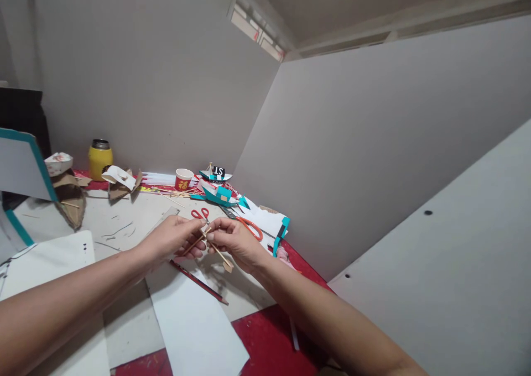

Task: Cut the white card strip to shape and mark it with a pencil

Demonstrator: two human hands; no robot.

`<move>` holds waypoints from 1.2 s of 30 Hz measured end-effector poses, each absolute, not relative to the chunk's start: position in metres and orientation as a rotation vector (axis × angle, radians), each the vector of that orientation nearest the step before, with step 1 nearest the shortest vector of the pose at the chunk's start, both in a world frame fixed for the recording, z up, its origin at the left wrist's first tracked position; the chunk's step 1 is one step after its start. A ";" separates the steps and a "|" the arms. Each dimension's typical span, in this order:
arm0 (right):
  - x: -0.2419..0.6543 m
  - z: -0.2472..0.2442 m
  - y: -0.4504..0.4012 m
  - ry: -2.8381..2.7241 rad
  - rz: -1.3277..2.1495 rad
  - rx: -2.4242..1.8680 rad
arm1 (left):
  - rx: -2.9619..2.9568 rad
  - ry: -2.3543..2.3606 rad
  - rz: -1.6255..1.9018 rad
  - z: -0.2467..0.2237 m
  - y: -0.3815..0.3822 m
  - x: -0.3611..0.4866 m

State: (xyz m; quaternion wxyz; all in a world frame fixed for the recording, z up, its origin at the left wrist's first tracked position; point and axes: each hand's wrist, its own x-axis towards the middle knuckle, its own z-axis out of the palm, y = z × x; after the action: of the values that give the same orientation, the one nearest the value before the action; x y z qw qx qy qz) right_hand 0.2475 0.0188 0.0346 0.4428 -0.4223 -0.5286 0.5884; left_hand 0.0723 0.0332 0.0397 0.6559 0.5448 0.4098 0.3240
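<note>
Hands: left hand and right hand both gripping, thumbs and fingertips pinched nearly together above the table.
Tabbed stick: slim, straw-coloured wooden stick held by the right fingertips, its lower end slanting down to a small, flat tan tab.
Second stick: another slim, pale wooden rod in the left hand, lying across the curled fingers; whether it crosses or only meets the first is hidden.
Weight: probably next to nothing; fingertips should do.
Stiffness: likely rigid but brittle, apt to snap if bent.
Best hold: close to the meeting point, squeezing lightly; the tab looks flimsy and is better left untouched.
Slip: so thin and round-looking, either could roll between the fingers.
Below: red-and-black wooden pencil, near a white paper sheet.
Beyond: red-handled metal scissors, then a teal-and-white model boat.
</note>
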 end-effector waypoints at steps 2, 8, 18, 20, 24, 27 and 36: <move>0.247 0.034 0.019 -1.305 1.463 -1.048 | 1.226 0.953 0.733 0.040 0.033 0.073; 0.247 0.034 0.019 -1.285 1.470 -1.030 | 1.199 1.013 0.743 0.043 0.033 0.072; 0.251 0.033 0.022 -1.249 1.463 -1.017 | 1.250 0.871 0.751 0.040 0.035 0.071; 0.251 0.033 0.022 -1.243 1.467 -1.021 | 1.256 0.845 0.766 0.038 0.035 0.071; 0.252 0.033 0.022 -1.244 1.476 -1.037 | 1.231 0.826 0.781 0.036 0.036 0.072; 0.253 0.032 0.024 -1.247 1.495 -1.048 | 1.224 0.818 0.780 0.033 0.037 0.074; 0.259 0.032 0.034 -1.183 1.527 -1.009 | 1.218 0.854 0.783 0.035 0.038 0.073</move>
State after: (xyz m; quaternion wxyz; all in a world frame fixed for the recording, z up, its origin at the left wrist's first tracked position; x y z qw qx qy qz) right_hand 0.2592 0.0339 0.0319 0.4627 -0.4104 -0.4814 0.6211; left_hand 0.0731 0.0376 0.0352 0.6670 0.5397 0.3787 0.3471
